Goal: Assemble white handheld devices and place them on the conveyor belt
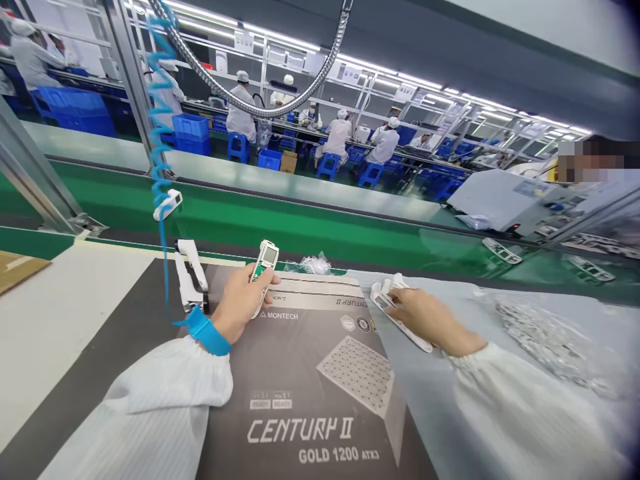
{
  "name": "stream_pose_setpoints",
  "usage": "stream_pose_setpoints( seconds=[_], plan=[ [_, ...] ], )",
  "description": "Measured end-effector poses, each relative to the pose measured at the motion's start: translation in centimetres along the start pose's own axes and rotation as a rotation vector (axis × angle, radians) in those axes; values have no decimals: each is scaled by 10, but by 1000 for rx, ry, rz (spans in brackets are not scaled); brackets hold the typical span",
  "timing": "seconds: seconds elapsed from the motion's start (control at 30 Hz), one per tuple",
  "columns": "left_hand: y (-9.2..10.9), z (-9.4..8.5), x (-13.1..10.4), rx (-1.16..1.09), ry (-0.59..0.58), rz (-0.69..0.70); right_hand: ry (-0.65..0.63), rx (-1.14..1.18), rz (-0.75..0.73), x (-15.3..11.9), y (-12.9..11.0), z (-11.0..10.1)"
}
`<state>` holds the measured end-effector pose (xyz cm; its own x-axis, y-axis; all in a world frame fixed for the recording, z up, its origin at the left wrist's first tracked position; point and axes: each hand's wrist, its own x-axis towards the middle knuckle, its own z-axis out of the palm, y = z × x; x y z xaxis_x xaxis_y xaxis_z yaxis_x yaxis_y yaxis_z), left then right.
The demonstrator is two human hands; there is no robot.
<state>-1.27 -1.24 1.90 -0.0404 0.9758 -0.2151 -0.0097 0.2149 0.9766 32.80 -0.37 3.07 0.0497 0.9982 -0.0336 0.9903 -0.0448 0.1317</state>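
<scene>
My left hand (243, 297) is closed around a white handheld device with a small grey display (271, 253) and a bare green circuit board (259, 270). It is held up over the far edge of a printed MONTECH box (295, 373). A blue wrist strap (207, 331) with a coiled cord circles my left wrist. To the right, the fingers of my right hand (425, 313) are closed on a white plastic housing (384, 293) at the box's right side. More white housing (415, 337) shows under that hand; how many pieces lie there I cannot tell.
White housing parts (190, 273) lie left of the box. A clear plastic bag (316, 265) sits behind it, and a pile of small parts in clear plastic (555, 340) is at right. Beyond runs a green conveyor (300, 223) carrying white frames (501, 251). Several co-workers sit farther back.
</scene>
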Motion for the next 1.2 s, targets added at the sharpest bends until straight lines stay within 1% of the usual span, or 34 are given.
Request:
stream_pose_setpoints(
  seconds=[0.07, 0.17, 0.23, 0.33, 0.43, 0.53, 0.6, 0.67, 0.77, 0.83, 0.87, 0.93, 0.97, 1.03, 1.07, 1.13, 1.17, 1.2],
  plan=[
    [-4, 0, 1, 18, -26, -1, -36, -54, 10, -6, -9, 7],
    [-9, -1, 4, 15, -53, 14, -68, -3, 54, -6, -14, 4],
    [-9, -2, 5, 6, -57, 9, -91, 46, 68, -2, -8, 1],
    [-4, -1, 2, 6, -55, -22, -120, 93, 8, 3, 6, 1],
    [3, 0, -1, 7, -54, -39, -98, 117, -29, 3, 15, 7],
    [6, 1, -3, 5, -58, -41, -87, 69, 48, 3, 16, 13],
    [5, 0, -3, 1, -65, -44, -93, 40, 114, 4, 16, 16],
    [3, 0, -2, -14, -71, -41, -90, 42, 146, 7, 18, 16],
    [1, -2, -1, -40, -80, -25, -147, 87, 83, 10, 25, 5],
    [1, -2, 0, -62, -81, -12, -154, 144, 17, 8, 27, -11],
    [1, -1, 0, -73, -82, -6, -129, 186, 0, 6, 25, -21],
    [2, 1, -1, -82, -90, 11, -56, 336, -3, 2, 12, -41],
    [2, 2, -1, -74, -99, 13, -27, 454, 9, 0, 1, -49],
    [1, 5, -1, -35, -107, 4, -24, 813, 15, -2, -30, -55],
    [-1, 6, 0, -1, -105, -3, -42, 1009, 16, -2, -49, -53],
    [-6, 7, 1, 91, -86, 17, -152, 1334, -6, 1, -89, -38],
    [-8, 7, 2, 144, -72, 71, -214, 1465, -25, 2, -109, -28],
    [-10, 6, 2, 199, -61, 153, -271, 1602, -59, 3, -127, -18]
  ],
)
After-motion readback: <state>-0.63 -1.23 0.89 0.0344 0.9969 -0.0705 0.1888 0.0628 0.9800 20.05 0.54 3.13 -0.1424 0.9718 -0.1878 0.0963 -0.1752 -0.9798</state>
